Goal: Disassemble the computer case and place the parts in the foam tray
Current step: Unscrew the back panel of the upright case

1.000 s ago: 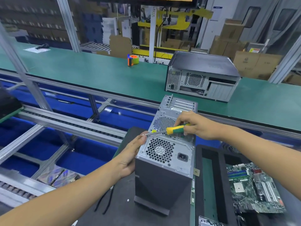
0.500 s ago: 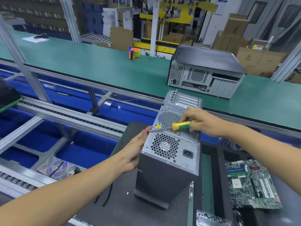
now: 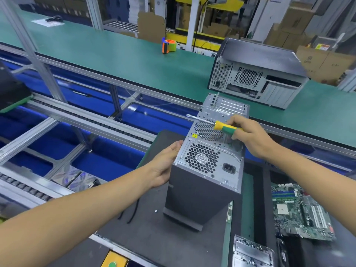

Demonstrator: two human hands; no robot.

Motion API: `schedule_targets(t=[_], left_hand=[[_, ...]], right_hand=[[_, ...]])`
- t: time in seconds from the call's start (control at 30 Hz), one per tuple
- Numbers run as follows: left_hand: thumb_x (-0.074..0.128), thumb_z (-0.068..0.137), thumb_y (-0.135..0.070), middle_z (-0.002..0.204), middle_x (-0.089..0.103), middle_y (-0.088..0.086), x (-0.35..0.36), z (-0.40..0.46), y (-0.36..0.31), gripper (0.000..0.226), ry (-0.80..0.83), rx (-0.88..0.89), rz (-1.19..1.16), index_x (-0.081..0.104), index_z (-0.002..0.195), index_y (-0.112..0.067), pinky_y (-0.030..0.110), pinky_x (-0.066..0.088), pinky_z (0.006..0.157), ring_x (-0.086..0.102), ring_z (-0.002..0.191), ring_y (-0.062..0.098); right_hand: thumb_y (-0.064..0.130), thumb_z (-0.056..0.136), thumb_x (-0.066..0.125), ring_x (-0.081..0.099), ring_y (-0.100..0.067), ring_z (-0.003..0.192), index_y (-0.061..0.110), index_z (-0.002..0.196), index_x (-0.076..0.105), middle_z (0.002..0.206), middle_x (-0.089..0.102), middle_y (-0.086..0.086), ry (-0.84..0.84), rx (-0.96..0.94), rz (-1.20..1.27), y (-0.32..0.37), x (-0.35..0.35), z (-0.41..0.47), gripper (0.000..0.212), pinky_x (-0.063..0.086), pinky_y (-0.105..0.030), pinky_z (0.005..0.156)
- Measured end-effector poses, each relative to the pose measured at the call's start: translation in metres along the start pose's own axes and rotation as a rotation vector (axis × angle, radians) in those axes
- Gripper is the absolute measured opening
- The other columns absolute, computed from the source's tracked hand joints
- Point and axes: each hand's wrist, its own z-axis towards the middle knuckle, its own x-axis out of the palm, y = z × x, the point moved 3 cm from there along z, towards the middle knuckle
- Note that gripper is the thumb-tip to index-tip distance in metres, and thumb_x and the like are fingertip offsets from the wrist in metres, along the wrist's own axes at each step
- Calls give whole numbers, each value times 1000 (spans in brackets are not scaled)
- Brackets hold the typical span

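Grey metal computer case (image 3: 202, 182) upright on dark mat; left hand (image 3: 163, 166) flat against its side, fingers straight; right hand (image 3: 248, 137) fingers curled round yellow-green screwdriver (image 3: 221, 126) above rear panel.

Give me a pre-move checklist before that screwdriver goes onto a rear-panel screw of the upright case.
1. Case steadied: left hand rests flat against the side of the computer case - ok.
2. Tool gripped: right hand holds the screwdriver by its handle - ok.
3. Tip seated on a screw: the tip hangs past the case's left edge - not ok.
4. Side panel screws already out: cannot tell.
5. Foam tray has a free slot beside the motherboard - ok.
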Motion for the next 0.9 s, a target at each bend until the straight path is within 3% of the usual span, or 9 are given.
schedule_targets(t=[0.1,0.17,0.3,0.37,0.43,0.5,0.6,0.8,0.9], left_hand=[[63,101,-29,134,63,21,3,0,0,34,40,-10,38,57,128,-10,56,46,109,63,114,36],[61,103,-24,128,65,19,1,1,0,22,77,-11,33,59,121,-12,55,46,108,63,111,32],[62,101,-5,126,63,17,-10,6,1,40,101,-6,65,49,139,-4,60,39,112,58,114,34],[60,101,-1,126,61,16,-16,10,0,41,122,-10,104,49,139,-10,63,33,115,55,116,33],[57,101,0,127,54,15,-21,15,-1,37,161,-19,159,51,133,-17,66,25,117,47,116,31],[59,98,-4,124,53,8,-26,18,-1,34,217,-31,223,55,127,-22,57,35,112,46,113,25],[62,99,-10,117,54,-5,-35,18,-2,24,267,-49,286,60,113,-29,37,49,85,53,97,10],[64,95,7,126,48,14,-61,25,16,27,221,-162,162,56,105,-17,29,59,85,63,93,11],[61,97,7,118,54,12,-67,28,23,27,231,-202,136,55,110,-15,24,58,84,66,92,8]], right_hand=[[12,89,58,56,-12,51,25,93,59,77,67,-2,-68,-2,-61,13,20,17,14,39,-23,47],[9,89,63,55,-5,50,22,92,61,77,67,0,-67,-1,-93,25,37,34,14,37,-17,46],[11,89,64,55,-12,65,17,90,59,80,68,-6,-34,-24,-164,48,73,60,8,40,-33,59],[17,88,60,54,-14,71,18,88,54,83,66,-9,-33,-59,-219,55,85,68,6,33,-36,61],[24,81,54,60,-19,70,19,87,53,79,72,-3,-19,-70,-245,59,92,70,7,38,-39,60],[24,75,51,63,-18,60,22,85,53,68,73,5,16,-90,-256,62,94,67,10,46,-39,56],[28,69,53,59,-26,57,22,81,54,61,67,-1,90,-151,-346,68,97,63,14,48,-43,54],[31,65,54,46,-16,49,23,80,57,53,51,8,225,-309,-406,88,115,60,18,36,-27,47],[34,64,51,41,-17,46,18,77,55,52,46,5,190,-315,-371,88,115,60,21,34,-31,46]])
